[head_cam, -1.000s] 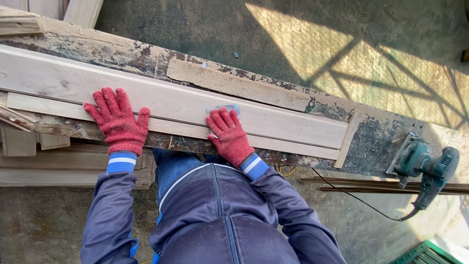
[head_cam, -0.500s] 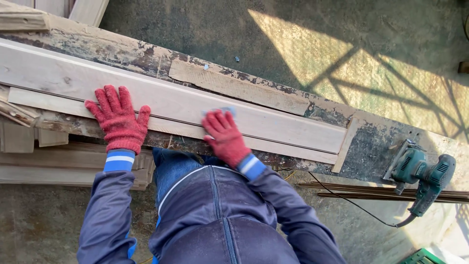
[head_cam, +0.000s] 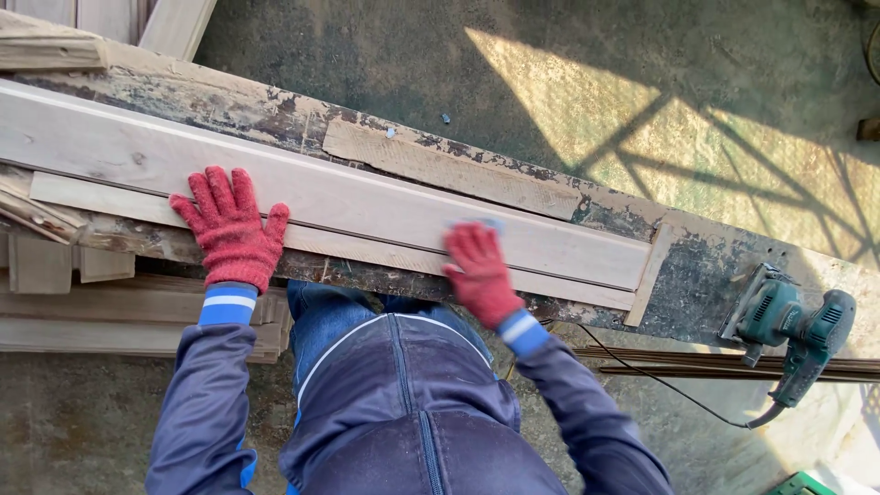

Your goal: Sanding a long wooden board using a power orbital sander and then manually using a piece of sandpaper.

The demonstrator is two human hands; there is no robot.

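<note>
One long pale board (head_cam: 367, 197) runs left to right across the worn bench (head_cam: 706, 275), its far end dipping slightly toward the green sander (head_cam: 788, 325). The left hand (head_cam: 229, 229) lies flat with fingers spread; the right hand (head_cam: 478, 270) presses a small grey pad (head_cam: 490, 223), mostly hidden, near the board's front edge.

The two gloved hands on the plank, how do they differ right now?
The left hand lies flat with fingers spread on the pale plank, sharp in the picture; the right hand is blurred, fingers together, pressing a small grey pad that peeks out past its fingertips. The left hand sits toward the plank's left part, the right hand nearer its right end. Both wear red knit gloves with blue, white-striped cuffs.
</note>
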